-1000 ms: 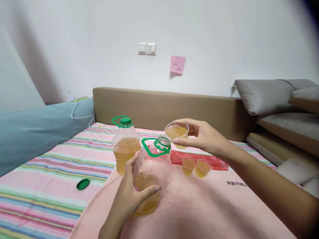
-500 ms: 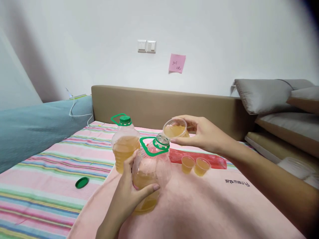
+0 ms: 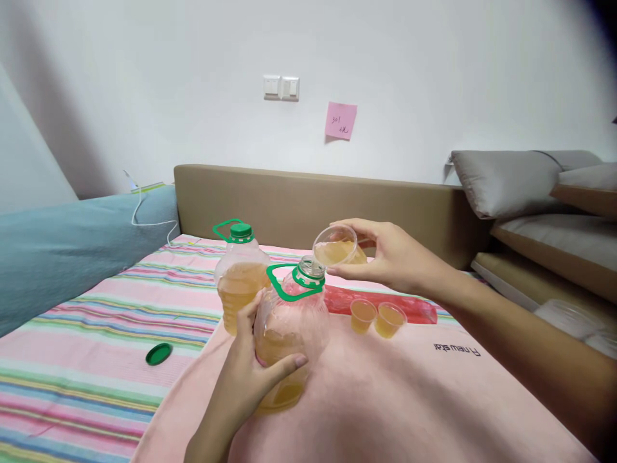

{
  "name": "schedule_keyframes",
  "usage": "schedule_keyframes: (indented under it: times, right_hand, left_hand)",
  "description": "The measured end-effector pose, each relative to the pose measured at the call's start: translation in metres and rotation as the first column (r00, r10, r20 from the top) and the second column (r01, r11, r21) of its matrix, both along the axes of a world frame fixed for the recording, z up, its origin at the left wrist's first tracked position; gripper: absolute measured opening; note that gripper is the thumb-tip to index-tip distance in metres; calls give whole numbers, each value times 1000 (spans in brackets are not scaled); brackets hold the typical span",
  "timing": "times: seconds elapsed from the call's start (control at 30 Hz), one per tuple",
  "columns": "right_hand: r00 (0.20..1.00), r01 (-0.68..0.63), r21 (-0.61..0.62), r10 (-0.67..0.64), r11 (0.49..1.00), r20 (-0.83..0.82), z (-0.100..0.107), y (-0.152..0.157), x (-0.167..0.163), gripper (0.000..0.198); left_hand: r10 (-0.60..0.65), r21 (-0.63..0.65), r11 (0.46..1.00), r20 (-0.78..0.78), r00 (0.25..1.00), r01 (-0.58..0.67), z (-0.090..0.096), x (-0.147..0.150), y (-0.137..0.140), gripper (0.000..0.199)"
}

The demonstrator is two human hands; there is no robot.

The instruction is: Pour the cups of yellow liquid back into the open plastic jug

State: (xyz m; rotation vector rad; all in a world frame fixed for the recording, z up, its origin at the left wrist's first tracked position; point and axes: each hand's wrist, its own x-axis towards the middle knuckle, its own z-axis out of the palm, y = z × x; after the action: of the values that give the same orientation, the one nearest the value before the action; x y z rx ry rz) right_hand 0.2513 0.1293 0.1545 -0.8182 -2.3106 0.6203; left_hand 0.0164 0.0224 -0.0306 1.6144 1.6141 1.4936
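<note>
With fingers and thumb of the right hand clamped on a clear cup, holding it tipped toward eight o'clock, just beside the mouth of the uncapped bottle. With fingers of the left hand wrapped on that bottle's nine-o'clock side and thumb across its near face, holding it leaning toward one o'clock, on or just above the pink cloth.

Judging by the tilt, partway through emptying the cup into the bottle. Done so far: uncapping, with a green cap loose at nine o'clock on the striped sheet. Left, probably: the amber liquid in the cup, then perhaps the two small cups, both filled, side by side at five o'clock from the held one. Cannot make out a stream, nor clear contact or gap between rim and bottle mouth.

Relative to the right fingers: cup at nine o'clock from the palm, between thumb at the six-o'clock edge and fingers around twelve, partly hidden behind. Relative to the left: bottle filling the grasp. At ten o'clock from it, a capped bottle, upright, not held.
</note>
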Motion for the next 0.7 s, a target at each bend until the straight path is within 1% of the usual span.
schedule_keyframes:
  times: [0.3, 0.5, 0.7]
  right_hand:
    - [999, 24, 59, -26, 998, 22, 3, -4, -2, 41]
    - [999, 23, 131, -29, 991, 45, 7, -6, -7, 33]
    - [997, 15, 189, -28, 982, 68, 10, -10, -9, 29]
  left_hand:
    - [-2, 13, 1000, 12, 1000, 2, 1, -1, 0, 100]
    - [4, -5, 1000, -3, 1000, -4, -3, -3, -1, 103]
    - [3, -11, 1000, -8, 1000, -3, 0, -3, -2, 100]
